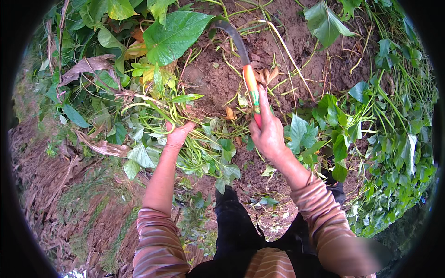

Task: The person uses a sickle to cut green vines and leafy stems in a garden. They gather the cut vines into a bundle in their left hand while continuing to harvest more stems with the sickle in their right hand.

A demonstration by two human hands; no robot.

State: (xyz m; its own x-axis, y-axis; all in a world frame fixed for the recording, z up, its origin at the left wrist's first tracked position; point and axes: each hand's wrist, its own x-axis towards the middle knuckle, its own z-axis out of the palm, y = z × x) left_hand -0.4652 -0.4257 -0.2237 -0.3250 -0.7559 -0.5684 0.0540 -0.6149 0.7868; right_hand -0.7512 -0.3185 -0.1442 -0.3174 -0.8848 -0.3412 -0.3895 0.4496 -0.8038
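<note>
A sickle (251,81) with an orange, green and red handle is gripped in my right hand (267,133), over bare soil. Its dark curved blade (237,41) points away from me and bends left, the tip passing behind a large heart-shaped leaf (174,36). To the left, my left hand (180,133) is closed around a bundle of green leafy vines (194,153). Stems stick out on both sides of that fist, and leaves hang from the bundle towards my legs. Some of the left fingers are hidden among the stems.
Brown soil (215,76) with cut stems and dry leaves lies ahead. Dense leafy vines (389,146) grow along the right, more foliage (104,45) at upper left. Dry plant litter (45,180) covers the lower left. My dark-clothed legs (233,222) stand below.
</note>
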